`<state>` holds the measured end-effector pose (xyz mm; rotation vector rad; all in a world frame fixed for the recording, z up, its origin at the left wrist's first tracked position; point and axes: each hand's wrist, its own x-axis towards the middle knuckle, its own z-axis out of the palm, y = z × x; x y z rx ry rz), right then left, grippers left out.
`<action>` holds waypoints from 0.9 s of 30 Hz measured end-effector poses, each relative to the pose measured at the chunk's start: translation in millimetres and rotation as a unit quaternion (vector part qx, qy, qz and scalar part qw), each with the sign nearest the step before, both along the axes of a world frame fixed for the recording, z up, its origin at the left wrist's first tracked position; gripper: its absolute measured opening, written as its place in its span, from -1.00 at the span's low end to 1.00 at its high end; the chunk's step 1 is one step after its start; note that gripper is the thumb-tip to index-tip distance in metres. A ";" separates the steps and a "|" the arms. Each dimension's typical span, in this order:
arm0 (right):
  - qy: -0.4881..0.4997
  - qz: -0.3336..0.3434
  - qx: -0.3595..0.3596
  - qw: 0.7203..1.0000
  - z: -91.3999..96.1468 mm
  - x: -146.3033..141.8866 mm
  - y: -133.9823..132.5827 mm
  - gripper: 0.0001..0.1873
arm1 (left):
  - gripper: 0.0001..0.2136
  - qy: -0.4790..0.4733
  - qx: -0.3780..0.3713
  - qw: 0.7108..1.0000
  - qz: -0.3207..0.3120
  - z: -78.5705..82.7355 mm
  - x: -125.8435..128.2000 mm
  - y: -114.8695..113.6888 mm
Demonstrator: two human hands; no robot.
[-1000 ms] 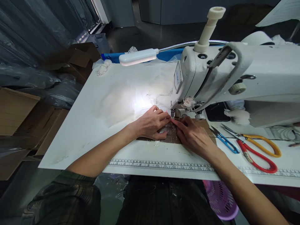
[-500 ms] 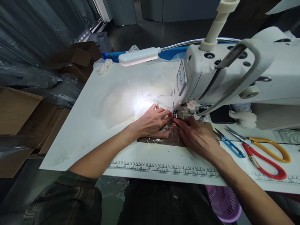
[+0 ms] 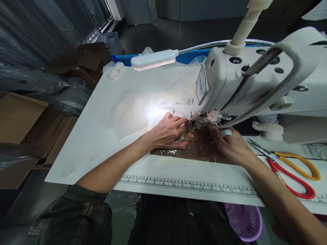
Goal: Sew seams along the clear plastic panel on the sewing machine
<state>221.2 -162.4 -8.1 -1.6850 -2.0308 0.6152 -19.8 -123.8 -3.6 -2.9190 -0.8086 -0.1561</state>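
My left hand (image 3: 170, 132) lies beside the needle area of a white sewing machine (image 3: 217, 75). Its fingertips bend down near the presser foot (image 3: 192, 125), and its thumb is stretched apart over a shiny brown plate (image 3: 201, 149). Thin white material beyond these fingers is washed out by glare. A small patch with a red mark (image 3: 191, 135) shows on the plate in front of the foot. My right hand (image 3: 231, 144) is under the machine head, thumb pointing up; a ridged white knob (image 3: 226, 132) covers part of it, so its fingers are mostly hidden.
Red-and-yellow-handled scissors (image 3: 288, 163) lie to the right of my right forearm. A lamp (image 3: 154, 60) hangs over the white table (image 3: 84, 146), which has a ruler strip (image 3: 184, 183) along its front. Cardboard boxes (image 3: 25, 115) stand at left; a purple basket (image 3: 245, 221) is below.
My right hand has moved right, away from the presser foot, uncovering more brown plate. The blue snips are now out of sight around my right arm. My left hand stays in place.
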 end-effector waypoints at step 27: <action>-0.040 0.030 0.178 0.983 -27.4 -10.0 -43.1 -0.65 | -0.58 -0.092 -0.192 0.977 -0.003 12.3 -8.9 45.6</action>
